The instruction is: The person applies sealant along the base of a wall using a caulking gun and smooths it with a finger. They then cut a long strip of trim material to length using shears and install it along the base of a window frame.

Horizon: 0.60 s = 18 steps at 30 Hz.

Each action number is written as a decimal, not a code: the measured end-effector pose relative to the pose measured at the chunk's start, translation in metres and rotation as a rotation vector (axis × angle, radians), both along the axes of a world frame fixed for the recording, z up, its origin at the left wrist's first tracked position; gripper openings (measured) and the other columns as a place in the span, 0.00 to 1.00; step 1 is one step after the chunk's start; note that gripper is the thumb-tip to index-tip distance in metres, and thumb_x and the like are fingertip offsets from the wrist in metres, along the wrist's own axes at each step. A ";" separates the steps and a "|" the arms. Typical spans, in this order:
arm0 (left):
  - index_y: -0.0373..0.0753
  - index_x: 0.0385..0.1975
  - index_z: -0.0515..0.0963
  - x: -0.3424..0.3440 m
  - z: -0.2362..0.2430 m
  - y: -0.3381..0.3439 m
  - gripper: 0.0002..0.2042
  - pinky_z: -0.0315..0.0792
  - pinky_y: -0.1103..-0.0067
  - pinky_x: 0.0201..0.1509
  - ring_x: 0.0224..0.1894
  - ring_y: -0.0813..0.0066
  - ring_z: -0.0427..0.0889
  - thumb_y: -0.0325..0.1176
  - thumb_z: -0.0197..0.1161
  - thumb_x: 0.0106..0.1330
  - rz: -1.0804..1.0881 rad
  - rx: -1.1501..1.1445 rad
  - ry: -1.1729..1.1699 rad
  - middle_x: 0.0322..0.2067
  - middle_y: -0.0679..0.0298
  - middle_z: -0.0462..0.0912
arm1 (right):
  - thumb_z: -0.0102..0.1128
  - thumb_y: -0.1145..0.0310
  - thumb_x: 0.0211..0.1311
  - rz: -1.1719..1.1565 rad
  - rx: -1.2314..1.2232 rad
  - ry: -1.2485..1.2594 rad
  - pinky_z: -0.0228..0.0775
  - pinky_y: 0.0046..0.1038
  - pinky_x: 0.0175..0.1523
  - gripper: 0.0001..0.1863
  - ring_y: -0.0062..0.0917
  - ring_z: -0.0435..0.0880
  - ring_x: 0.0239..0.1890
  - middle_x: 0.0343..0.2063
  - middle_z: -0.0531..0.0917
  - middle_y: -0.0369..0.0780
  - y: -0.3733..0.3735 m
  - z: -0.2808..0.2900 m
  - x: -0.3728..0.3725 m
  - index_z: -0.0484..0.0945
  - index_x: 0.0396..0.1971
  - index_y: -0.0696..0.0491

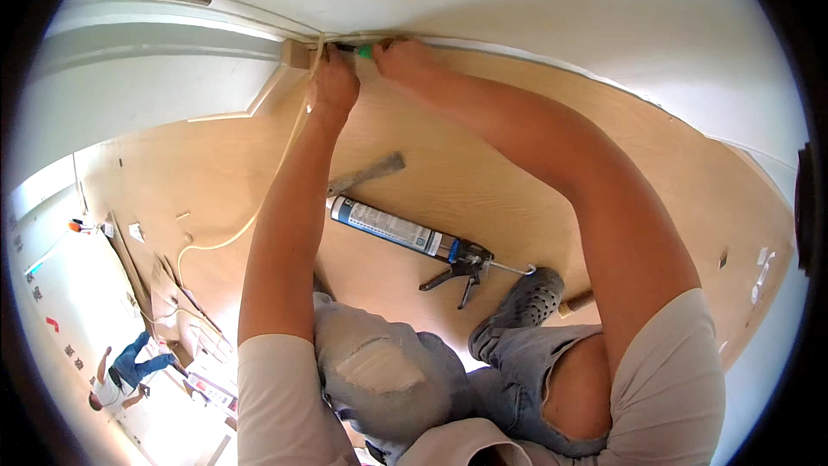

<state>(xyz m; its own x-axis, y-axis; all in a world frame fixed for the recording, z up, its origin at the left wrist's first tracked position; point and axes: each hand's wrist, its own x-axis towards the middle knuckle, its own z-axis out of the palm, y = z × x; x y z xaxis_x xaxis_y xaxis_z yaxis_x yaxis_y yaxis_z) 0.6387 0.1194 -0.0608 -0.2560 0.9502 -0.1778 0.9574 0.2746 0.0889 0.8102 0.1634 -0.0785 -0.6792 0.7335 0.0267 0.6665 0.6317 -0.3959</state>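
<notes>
Toward 12 o'clock, right hand [405,62] closed on green-handled tool [366,51], left hand [334,83] curled beside pale strip [207,248], grip unclear; apparently tool work at the wall [552,0] edge, next move calling for steady tip control.

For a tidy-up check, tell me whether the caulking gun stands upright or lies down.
Lying down: the caulking gun lies lengthwise on the wood-toned floor, its black handle out to one side.

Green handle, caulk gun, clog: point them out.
Green handle [366,51], head view: its visible end.
Caulk gun [471,255], head view: black body above the trigger.
Clog [526,299], head view: holed upper.
</notes>
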 end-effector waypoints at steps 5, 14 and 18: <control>0.32 0.58 0.70 -0.051 -0.045 -0.005 0.22 0.78 0.54 0.46 0.40 0.40 0.83 0.41 0.54 0.71 -0.162 0.572 0.116 0.45 0.36 0.80 | 0.55 0.73 0.58 0.070 0.194 -0.032 0.79 0.40 0.32 0.12 0.40 0.85 0.31 0.27 0.83 0.49 -0.022 0.031 0.053 0.74 0.41 0.63; 0.27 0.50 0.74 -0.064 -0.056 0.014 0.23 0.75 0.54 0.50 0.45 0.37 0.81 0.43 0.58 0.65 -0.198 0.244 0.089 0.43 0.36 0.81 | 0.56 0.74 0.59 -0.014 0.128 -0.360 0.80 0.37 0.33 0.13 0.38 0.85 0.35 0.32 0.82 0.49 -0.040 0.042 0.235 0.71 0.43 0.62; 0.30 0.49 0.78 -0.019 -0.045 0.015 0.29 0.75 0.57 0.52 0.48 0.40 0.81 0.53 0.64 0.62 0.009 0.238 0.003 0.45 0.40 0.82 | 0.55 0.73 0.62 -0.111 -0.045 -0.539 0.80 0.38 0.33 0.14 0.39 0.85 0.35 0.34 0.82 0.47 -0.058 0.060 0.319 0.70 0.46 0.60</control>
